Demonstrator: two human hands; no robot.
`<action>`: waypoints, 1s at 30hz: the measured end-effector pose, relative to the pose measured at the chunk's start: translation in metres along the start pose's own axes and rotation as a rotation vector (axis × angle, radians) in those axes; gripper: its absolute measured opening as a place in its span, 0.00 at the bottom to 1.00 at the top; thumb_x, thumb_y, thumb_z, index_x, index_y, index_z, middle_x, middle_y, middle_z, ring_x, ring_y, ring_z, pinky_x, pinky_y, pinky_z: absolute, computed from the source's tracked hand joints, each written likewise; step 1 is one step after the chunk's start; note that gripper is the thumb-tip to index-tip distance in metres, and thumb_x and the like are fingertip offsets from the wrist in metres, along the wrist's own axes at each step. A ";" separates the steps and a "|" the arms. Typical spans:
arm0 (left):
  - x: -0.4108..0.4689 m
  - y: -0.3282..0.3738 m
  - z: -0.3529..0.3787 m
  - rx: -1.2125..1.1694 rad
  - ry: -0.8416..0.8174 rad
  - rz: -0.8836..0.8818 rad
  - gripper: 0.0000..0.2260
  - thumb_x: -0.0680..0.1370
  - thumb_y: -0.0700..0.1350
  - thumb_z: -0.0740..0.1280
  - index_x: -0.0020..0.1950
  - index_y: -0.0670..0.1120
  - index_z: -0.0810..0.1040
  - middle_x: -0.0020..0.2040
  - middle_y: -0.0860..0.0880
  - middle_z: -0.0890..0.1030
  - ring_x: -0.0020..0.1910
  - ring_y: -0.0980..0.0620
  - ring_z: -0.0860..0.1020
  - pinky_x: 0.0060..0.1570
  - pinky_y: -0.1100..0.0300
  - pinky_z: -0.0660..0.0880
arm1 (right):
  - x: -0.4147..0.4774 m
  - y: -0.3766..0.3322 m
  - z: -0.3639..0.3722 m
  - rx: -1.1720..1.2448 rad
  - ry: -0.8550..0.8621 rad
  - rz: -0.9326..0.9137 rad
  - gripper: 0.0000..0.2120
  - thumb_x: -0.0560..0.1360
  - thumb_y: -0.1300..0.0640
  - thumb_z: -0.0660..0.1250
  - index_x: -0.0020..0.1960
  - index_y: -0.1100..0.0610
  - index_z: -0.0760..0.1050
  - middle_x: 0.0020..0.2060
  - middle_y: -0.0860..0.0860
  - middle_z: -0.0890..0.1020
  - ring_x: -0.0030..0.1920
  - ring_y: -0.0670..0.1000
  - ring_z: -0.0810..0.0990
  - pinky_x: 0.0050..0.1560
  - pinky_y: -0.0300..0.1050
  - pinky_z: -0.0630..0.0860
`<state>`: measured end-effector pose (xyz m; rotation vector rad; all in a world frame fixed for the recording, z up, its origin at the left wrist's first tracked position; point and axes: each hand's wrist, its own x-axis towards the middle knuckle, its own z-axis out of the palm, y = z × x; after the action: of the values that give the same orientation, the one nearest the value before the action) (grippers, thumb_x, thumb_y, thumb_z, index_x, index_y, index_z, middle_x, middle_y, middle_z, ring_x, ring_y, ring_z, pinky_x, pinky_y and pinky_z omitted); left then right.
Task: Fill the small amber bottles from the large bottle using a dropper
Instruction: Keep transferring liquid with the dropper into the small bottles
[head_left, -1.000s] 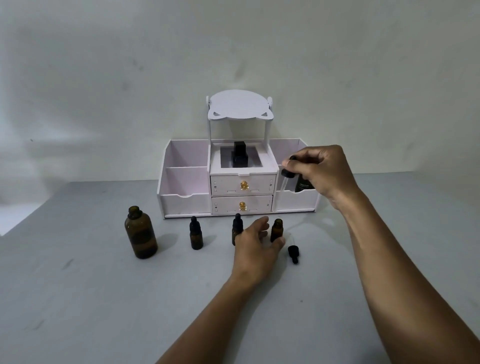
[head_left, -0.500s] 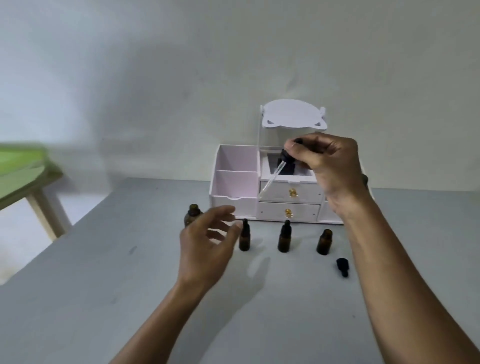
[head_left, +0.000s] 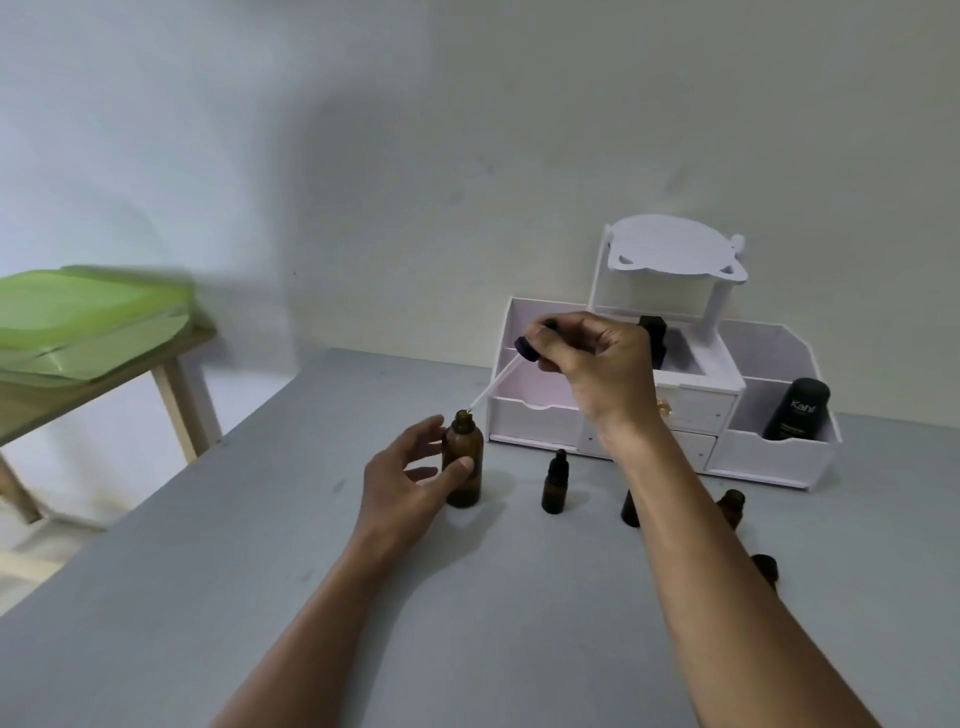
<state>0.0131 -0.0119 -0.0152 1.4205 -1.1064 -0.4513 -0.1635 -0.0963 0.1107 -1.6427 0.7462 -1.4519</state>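
Observation:
The large amber bottle (head_left: 464, 467) stands open on the grey table (head_left: 260, 597). My left hand (head_left: 405, 483) wraps it from the left, thumb on its front and fingers at its shoulder. My right hand (head_left: 597, 364) pinches the black bulb of a glass dropper (head_left: 498, 379), held slanted with its tip at the bottle's mouth. To the right stand three small amber bottles: a capped small bottle (head_left: 555, 483), a second small bottle (head_left: 630, 512) half hidden by my right forearm, and an open small bottle (head_left: 730, 506). A loose black cap (head_left: 766, 569) lies near my forearm.
A white drawer organizer (head_left: 540, 421) stands against the wall behind the bottles, holding a black Kahf bottle (head_left: 795, 410) on the right and a black container (head_left: 655, 332) in its middle tray. A wooden side table with a green top (head_left: 78, 322) stands off the left edge.
My left hand has moved left from the small bottles and closed around the large bottle. My right hand carried the dropper from the organizer to the large bottle's mouth. The view swung left.

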 end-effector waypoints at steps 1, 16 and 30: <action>0.001 -0.001 0.001 -0.011 -0.013 -0.004 0.25 0.71 0.45 0.78 0.68 0.48 0.78 0.58 0.54 0.84 0.57 0.59 0.82 0.54 0.59 0.82 | 0.000 0.002 0.002 -0.014 -0.008 -0.002 0.01 0.72 0.59 0.76 0.44 0.55 0.86 0.39 0.51 0.88 0.43 0.53 0.87 0.50 0.55 0.84; 0.001 -0.002 0.002 -0.066 -0.065 0.024 0.18 0.73 0.40 0.76 0.61 0.53 0.83 0.52 0.55 0.86 0.53 0.59 0.84 0.53 0.61 0.81 | -0.010 0.023 0.037 -0.176 -0.245 -0.046 0.05 0.74 0.58 0.74 0.49 0.56 0.85 0.40 0.47 0.87 0.42 0.42 0.86 0.50 0.35 0.80; 0.003 -0.007 0.003 -0.064 -0.061 0.031 0.19 0.73 0.41 0.77 0.63 0.52 0.81 0.53 0.56 0.86 0.54 0.59 0.84 0.53 0.60 0.81 | -0.015 0.048 0.048 -0.342 -0.305 0.025 0.04 0.73 0.57 0.75 0.47 0.56 0.86 0.41 0.48 0.87 0.41 0.43 0.85 0.41 0.29 0.76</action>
<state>0.0142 -0.0176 -0.0209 1.3396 -1.1520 -0.5065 -0.1150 -0.0989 0.0603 -2.0482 0.8680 -1.0606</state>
